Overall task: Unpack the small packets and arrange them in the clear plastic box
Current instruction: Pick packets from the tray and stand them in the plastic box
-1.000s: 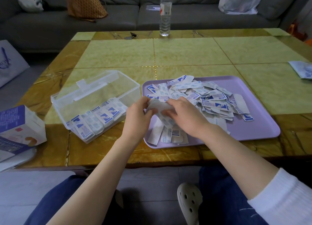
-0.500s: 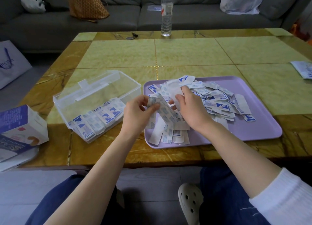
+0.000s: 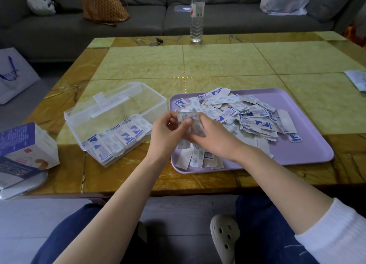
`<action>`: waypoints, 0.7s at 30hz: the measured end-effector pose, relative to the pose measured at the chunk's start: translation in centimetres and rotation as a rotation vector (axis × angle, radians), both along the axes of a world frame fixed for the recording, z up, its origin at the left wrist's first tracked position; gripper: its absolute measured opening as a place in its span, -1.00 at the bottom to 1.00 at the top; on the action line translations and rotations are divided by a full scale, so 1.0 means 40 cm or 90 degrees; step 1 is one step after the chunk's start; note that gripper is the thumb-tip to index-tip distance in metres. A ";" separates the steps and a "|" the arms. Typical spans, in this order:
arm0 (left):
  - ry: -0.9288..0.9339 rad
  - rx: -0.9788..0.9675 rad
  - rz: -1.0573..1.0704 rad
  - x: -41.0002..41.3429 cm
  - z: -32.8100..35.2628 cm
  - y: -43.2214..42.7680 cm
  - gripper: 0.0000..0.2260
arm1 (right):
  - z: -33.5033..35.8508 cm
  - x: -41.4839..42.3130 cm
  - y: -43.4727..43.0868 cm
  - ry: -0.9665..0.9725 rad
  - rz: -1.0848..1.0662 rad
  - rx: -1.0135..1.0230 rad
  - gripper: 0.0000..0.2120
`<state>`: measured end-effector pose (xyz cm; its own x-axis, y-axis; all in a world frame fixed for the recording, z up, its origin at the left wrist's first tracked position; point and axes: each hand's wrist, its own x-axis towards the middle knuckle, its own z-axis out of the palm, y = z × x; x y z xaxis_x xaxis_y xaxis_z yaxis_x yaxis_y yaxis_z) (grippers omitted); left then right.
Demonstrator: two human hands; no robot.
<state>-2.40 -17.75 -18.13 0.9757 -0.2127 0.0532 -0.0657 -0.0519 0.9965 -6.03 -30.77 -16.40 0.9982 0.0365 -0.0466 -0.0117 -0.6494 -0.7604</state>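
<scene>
A heap of small white-and-blue packets lies on a lilac tray. Left of the tray stands the clear plastic box, lid open, with a row of packets along its near side. My left hand and my right hand meet above the tray's left end. Both grip the same small bundle of packets, held upright between thumbs and fingers. The bundle's lower part is hidden behind my fingers.
A white and blue carton lies at the table's left edge. A water bottle stands at the far edge, with keys nearby. A paper lies at the right edge. A grey sofa sits behind.
My hands have lifted from the pile, gathered a bundle of packets, and squared it upright between them. The camera view shifted slightly.
</scene>
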 end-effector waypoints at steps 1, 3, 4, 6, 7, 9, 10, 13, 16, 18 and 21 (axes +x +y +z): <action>0.006 0.005 0.004 0.000 -0.002 -0.001 -0.88 | -0.001 -0.001 0.002 0.003 0.005 -0.004 -0.58; 0.008 0.030 0.006 0.004 -0.004 0.000 -0.84 | -0.001 0.000 0.001 0.008 0.017 -0.029 -0.61; 0.000 0.049 0.004 0.007 -0.003 0.002 -0.83 | -0.001 0.001 -0.001 0.006 0.029 -0.047 -0.66; -0.042 0.113 -0.003 0.010 0.004 0.007 -0.73 | 0.000 0.000 -0.013 0.004 0.051 -0.121 -0.72; -0.083 0.159 -0.012 0.008 0.007 0.009 -0.65 | -0.001 -0.001 -0.020 -0.007 0.065 -0.191 -0.73; -0.197 0.255 -0.041 0.002 0.008 0.014 -0.60 | -0.001 -0.006 -0.031 -0.058 0.091 -0.341 -0.75; -0.259 0.305 -0.050 -0.003 0.004 0.016 -0.67 | -0.002 -0.008 -0.033 -0.081 0.096 -0.393 -0.75; -0.359 0.435 -0.039 -0.008 -0.016 0.022 -0.91 | -0.016 -0.002 -0.037 -0.127 0.056 -0.405 -0.74; -0.366 0.573 -0.033 -0.002 -0.031 0.031 -0.93 | -0.039 0.010 -0.040 -0.086 0.015 -0.310 -0.71; -0.383 0.684 -0.058 -0.001 -0.043 0.034 -0.88 | -0.052 0.010 -0.033 -0.022 0.035 -0.267 -0.67; -0.415 0.785 -0.085 -0.006 -0.053 0.034 -0.85 | -0.057 0.006 -0.017 0.000 0.063 -0.227 -0.63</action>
<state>-2.63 -16.40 -20.25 0.8173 -0.5419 0.1958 -0.5667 -0.8174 0.1037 -5.77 -31.46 -18.69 0.9906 0.1148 -0.0743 0.0645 -0.8715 -0.4861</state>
